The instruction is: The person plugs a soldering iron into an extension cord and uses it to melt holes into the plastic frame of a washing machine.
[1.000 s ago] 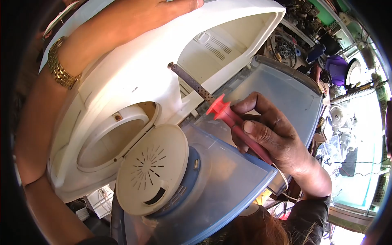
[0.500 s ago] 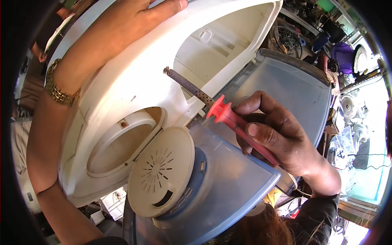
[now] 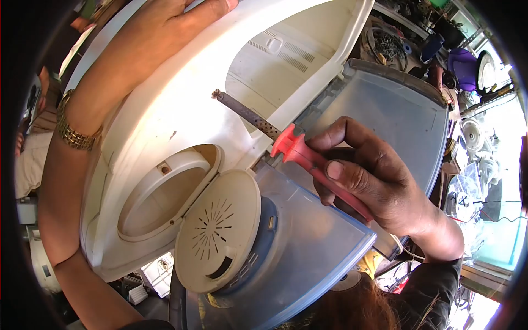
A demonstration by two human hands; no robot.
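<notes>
Up against the white plastic washing-machine top panel (image 3: 181,104), the right hand (image 3: 363,176) grips a red-handled soldering iron (image 3: 308,159), its perforated metal barrel touching the plastic. Left hand (image 3: 165,27) lies flat on the panel's upper edge, fingers spread, wrist wearing a gold watch (image 3: 71,129).

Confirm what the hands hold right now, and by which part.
Right hand holds the soldering iron by its red handle, behind the flange. Left hand grips nothing; it lies flat on the white washing machine top panel.
</notes>
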